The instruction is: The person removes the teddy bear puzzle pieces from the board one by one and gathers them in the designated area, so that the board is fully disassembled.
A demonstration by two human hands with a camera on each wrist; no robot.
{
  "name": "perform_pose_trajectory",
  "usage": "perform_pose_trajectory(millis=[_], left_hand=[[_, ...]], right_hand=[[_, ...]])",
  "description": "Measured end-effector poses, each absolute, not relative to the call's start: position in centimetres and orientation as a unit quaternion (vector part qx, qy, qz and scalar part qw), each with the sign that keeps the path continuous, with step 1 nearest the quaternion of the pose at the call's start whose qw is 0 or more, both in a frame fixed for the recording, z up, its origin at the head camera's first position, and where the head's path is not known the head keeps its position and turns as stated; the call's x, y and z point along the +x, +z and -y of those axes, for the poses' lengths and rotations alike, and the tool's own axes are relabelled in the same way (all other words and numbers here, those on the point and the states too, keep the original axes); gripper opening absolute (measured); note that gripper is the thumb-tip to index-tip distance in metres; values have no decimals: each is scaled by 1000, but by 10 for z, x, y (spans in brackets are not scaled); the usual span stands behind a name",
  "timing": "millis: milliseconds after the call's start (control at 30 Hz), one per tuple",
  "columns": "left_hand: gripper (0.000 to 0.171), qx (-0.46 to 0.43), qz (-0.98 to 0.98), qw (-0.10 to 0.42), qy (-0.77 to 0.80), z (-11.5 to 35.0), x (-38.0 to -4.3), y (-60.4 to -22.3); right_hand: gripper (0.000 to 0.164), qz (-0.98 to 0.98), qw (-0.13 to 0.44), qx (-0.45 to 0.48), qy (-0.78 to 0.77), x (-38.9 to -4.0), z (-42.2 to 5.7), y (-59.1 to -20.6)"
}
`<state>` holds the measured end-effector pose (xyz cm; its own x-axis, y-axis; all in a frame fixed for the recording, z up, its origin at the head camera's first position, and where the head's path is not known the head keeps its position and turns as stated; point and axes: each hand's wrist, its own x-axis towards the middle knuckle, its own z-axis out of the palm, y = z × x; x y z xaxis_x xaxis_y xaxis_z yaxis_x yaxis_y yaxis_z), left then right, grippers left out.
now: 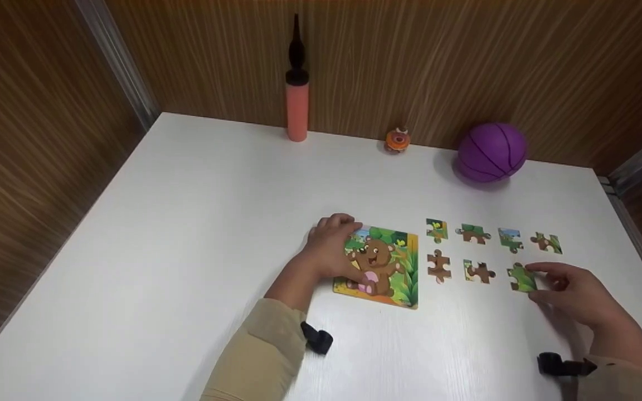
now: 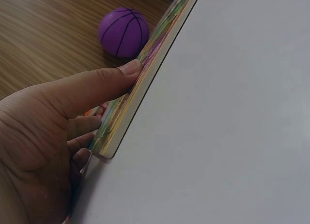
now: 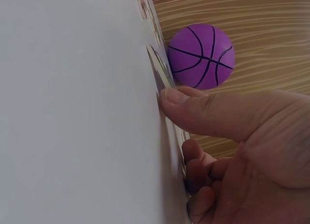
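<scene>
A square bear picture puzzle board (image 1: 404, 278) lies flat on the white table. My left hand (image 1: 329, 248) holds it at its left side, with the thumb (image 2: 118, 76) across the printed face and the other fingers at the far left edge. At the right, my right hand (image 1: 577, 292) pinches a green puzzle piece (image 1: 520, 278) between thumb and index finger. In the right wrist view the thumb (image 3: 181, 105) is at that piece's edge, low over the table. Several loose pieces lie between the hands, among them a brown piece with a cream corner (image 1: 478, 272).
Loose puzzle pieces form two rows, including a bear-brown one (image 1: 439, 266) and a blue-and-green one (image 1: 510, 238). Along the back wall stand a pink hand pump (image 1: 297, 111), a small orange toy (image 1: 397, 141) and a purple ball (image 1: 492, 152).
</scene>
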<state>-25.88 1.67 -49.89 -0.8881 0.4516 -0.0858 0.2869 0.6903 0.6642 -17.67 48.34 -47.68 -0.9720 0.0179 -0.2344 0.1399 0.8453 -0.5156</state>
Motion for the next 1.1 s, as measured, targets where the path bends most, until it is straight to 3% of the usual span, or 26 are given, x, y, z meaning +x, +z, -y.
perform_pose_trajectory(millis=[500,733,1100], left_hand=[[115,203,-914,120,330,-19,-259,-500],[117,203,-914,122,330,-17,-260,-500],[116,216,-909,119,335,-16,-259,-499]], right_hand=[[67,-954,113,47,-272,-178,-484,-475],[54,-954,58,29,-294,-179,-463,-468],[49,-950,23,-16,-312,-183,-405,-459]])
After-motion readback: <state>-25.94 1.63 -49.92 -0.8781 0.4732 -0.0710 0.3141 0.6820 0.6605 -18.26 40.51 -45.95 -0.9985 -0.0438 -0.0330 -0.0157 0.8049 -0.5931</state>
